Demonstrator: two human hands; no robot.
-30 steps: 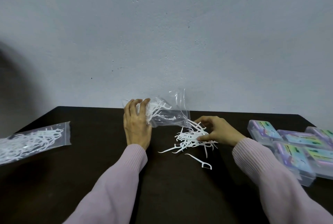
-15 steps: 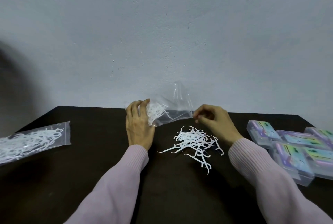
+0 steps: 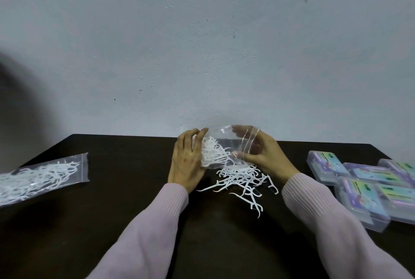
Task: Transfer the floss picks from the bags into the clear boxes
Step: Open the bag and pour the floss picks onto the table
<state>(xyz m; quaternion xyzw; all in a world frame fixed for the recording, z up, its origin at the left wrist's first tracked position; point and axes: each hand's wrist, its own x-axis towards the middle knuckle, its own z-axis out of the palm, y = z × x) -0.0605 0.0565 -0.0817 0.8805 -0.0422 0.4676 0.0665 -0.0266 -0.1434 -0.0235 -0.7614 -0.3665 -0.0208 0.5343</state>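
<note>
While a clear zip bag (image 3: pixel 226 144) is gripped mid-frame by left hand (image 3: pixel 187 162) and right hand (image 3: pixel 262 155), fingers curled on it, floss picks (image 3: pixel 240 177) apparently spill below.

Pretty bare setup here. There's 1 plain wall (image 3: pixel 202 43) painted a pale grey-blue, with a few small dark specks and rough bumps in the finish. A soft dark shadow (image 3: pixel 15 108) sits on its left side. Pushed right up against it is a dark brown table (image 3: pixel 123 200) with a matte top. Lighting looks dim and even, kinda cool-toned.
</note>
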